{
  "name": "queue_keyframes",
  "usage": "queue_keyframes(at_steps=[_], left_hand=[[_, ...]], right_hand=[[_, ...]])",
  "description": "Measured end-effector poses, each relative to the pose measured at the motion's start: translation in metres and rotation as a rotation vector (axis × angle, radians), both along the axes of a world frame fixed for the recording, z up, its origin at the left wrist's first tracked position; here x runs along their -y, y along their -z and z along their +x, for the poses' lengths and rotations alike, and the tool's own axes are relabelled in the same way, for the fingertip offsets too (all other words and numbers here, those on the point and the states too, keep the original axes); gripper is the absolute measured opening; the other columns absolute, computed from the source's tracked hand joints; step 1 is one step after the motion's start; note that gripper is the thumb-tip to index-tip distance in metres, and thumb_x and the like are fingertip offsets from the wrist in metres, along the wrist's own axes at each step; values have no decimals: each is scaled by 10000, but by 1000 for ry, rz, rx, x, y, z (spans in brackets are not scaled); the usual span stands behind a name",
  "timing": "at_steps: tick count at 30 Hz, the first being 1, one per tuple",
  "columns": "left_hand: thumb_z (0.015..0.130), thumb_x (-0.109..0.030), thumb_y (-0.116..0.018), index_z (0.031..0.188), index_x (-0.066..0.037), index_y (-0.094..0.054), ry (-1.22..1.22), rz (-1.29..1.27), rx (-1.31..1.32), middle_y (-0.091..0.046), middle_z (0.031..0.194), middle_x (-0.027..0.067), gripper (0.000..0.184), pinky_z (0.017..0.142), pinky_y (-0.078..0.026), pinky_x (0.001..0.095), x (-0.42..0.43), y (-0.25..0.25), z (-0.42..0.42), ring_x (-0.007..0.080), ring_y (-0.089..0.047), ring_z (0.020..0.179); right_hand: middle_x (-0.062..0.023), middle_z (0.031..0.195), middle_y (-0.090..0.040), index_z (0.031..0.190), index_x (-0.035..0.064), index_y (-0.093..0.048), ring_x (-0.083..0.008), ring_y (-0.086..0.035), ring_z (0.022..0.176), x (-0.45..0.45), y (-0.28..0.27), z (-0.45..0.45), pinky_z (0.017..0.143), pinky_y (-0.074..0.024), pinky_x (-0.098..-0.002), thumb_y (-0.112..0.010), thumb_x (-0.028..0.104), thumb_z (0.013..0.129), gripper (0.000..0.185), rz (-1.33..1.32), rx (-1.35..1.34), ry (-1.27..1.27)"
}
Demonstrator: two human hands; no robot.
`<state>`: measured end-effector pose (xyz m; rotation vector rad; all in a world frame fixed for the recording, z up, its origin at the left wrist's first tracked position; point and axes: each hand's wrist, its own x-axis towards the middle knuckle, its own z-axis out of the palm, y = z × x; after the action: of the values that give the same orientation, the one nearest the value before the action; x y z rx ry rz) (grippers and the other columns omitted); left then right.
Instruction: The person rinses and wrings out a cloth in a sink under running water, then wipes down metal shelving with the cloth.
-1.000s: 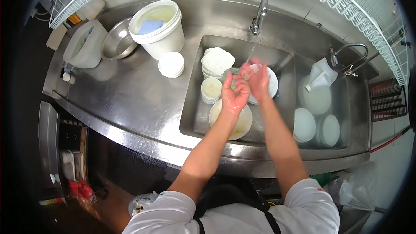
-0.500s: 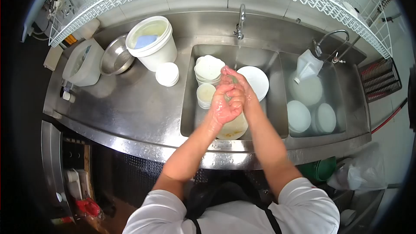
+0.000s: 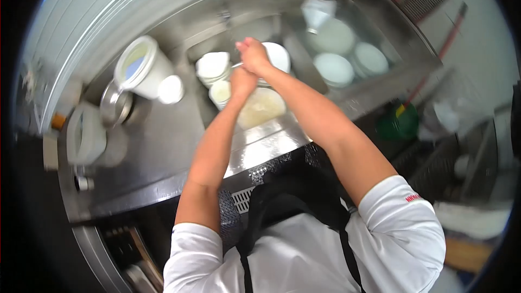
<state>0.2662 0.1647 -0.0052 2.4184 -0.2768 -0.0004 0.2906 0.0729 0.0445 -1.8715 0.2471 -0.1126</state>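
View swung since the earlier frame; left hand (image 3: pixel 243 82) and right hand (image 3: pixel 253 57) now higher, further left, upper centre. Stacked small round white bowls (image 3: pixel 220 92) lie just left, left hand nearer; white round plate (image 3: pixel 279 57), right of right hand, no long axis. Whether fingers grip anything can't be made out: blur, left fingertips hidden.
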Motion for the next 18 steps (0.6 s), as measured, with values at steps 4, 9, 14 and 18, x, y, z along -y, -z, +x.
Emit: queue_keyframes(at_steps=[4,9,14,18], left_hand=[[884,-215,-616,1100,43,-595,124,-358,-24,-674,994,213,338,746,-502,437,37,0,16,291,-653,883],[786,-77,-722,1157,36,-518,508,-383,-263,-630,1001,109,438,757,-492,295,153,-78,-48,153,-594,882],[770,-12,-718,1258,-22,-519,749,-494,-361,-550,1100,60,527,794,-465,260,285,-68,-132,120,-518,898],[784,1,-718,1313,-41,-483,868,-479,-441,-494,1194,100,581,876,-479,294,386,-29,-192,150,-523,954]], right_hand=[[-250,1139,-594,1216,47,-537,-331,-590,1031,45,-7,-49,882,-476,-418,-726,437,826,583,-92,406,260],[-197,1179,-577,1260,48,-525,-323,-563,1091,162,-10,-129,952,-457,-395,-700,257,865,480,405,454,474],[-68,1025,-543,1148,94,-466,-170,-553,960,309,17,-241,808,-472,-334,-713,51,837,399,873,685,512],[-24,933,-548,986,66,-499,-122,-558,863,422,105,-323,729,-473,-309,-761,175,834,321,878,658,792]])
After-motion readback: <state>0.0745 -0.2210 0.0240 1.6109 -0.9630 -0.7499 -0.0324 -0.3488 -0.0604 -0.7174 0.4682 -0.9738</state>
